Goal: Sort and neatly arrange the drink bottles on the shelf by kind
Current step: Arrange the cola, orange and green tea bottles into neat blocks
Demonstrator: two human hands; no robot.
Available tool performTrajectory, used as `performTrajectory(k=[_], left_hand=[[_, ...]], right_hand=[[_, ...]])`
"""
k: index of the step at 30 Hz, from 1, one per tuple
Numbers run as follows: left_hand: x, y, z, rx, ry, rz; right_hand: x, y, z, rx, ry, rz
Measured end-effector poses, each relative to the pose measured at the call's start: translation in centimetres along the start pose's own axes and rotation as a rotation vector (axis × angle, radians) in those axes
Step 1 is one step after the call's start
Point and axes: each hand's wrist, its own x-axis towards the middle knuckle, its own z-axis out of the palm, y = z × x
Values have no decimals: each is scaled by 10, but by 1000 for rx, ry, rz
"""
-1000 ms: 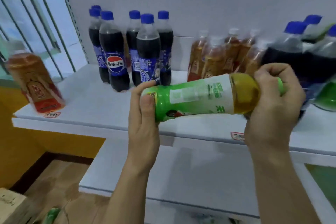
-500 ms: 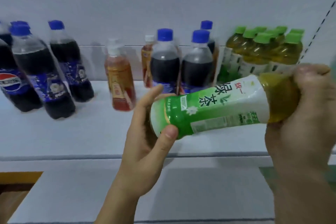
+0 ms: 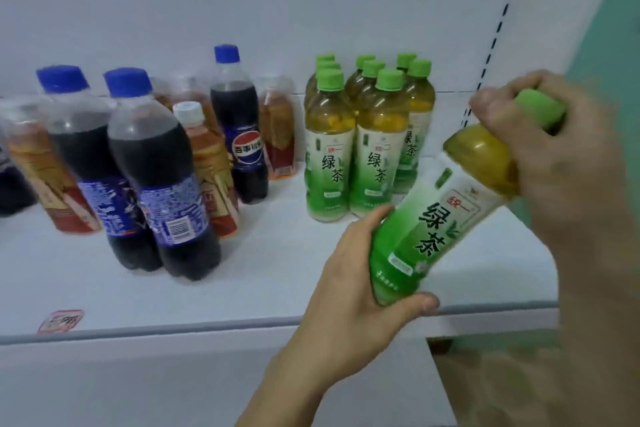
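A green tea bottle (image 3: 436, 215) with a green cap is tilted between both hands, cap up to the right, above the front right of the white shelf (image 3: 263, 291). My left hand (image 3: 349, 308) cups its base. My right hand (image 3: 550, 156) grips its neck and cap. Several upright green tea bottles (image 3: 370, 135) stand grouped at the back right. To the left, cola bottles (image 3: 162, 177) with blue caps and amber tea bottles (image 3: 207, 177) with white caps stand mixed together.
A red and white price sticker (image 3: 60, 321) sits on the shelf's front edge at left. A lower white shelf (image 3: 173, 388) lies below. The perforated upright (image 3: 498, 24) and a teal wall (image 3: 613, 42) bound the right side.
The view has swung right along the shelf. The held green tea bottle has tipped from nearly lying flat to a steeper slant, and now sits in front of the green tea group.
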Motion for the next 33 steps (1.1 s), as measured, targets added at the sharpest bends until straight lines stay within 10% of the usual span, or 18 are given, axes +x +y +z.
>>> performTrajectory(k=[5, 11, 17, 33], left_hand=[[55, 8, 27, 238, -164, 45], [87, 10, 14, 875, 35, -11], [111, -25, -50, 484, 672, 246], [110, -78, -56, 180, 455, -9]], right_hand=[[68, 16, 5, -185, -112, -15], [111, 63, 15, -261, -247, 25], [120, 101, 30, -315, -292, 12], [103, 117, 44, -86, -204, -33]])
